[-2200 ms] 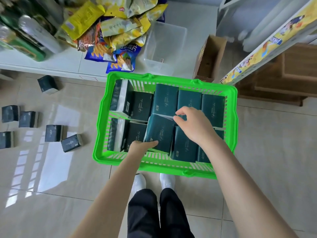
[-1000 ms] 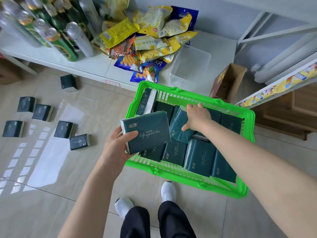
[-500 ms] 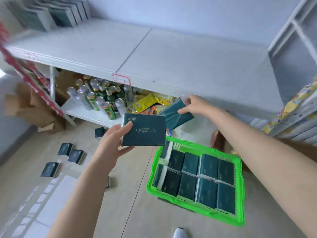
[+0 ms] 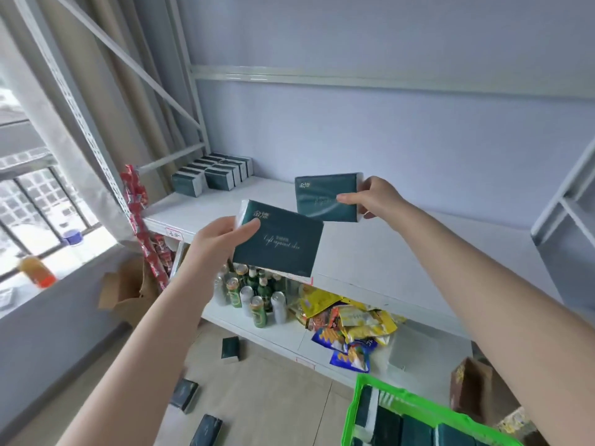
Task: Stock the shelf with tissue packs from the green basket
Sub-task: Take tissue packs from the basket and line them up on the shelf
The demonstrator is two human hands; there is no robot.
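Each hand's grip pinches one soft, light dark-green plastic-wrapped tissue pack (left hand [image 4: 219, 243] on the near pack [image 4: 280, 243], right hand [image 4: 376, 197] on the far pack [image 4: 325, 197]) by a short end, likely secure enough.

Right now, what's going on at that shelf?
A person is stocking tissue packs. The left hand holds one dark green pack and the right hand another pack, both raised over the white shelf, neither set down yet. A row of packs already stands at the shelf's far left. The green basket on the floor holds more.
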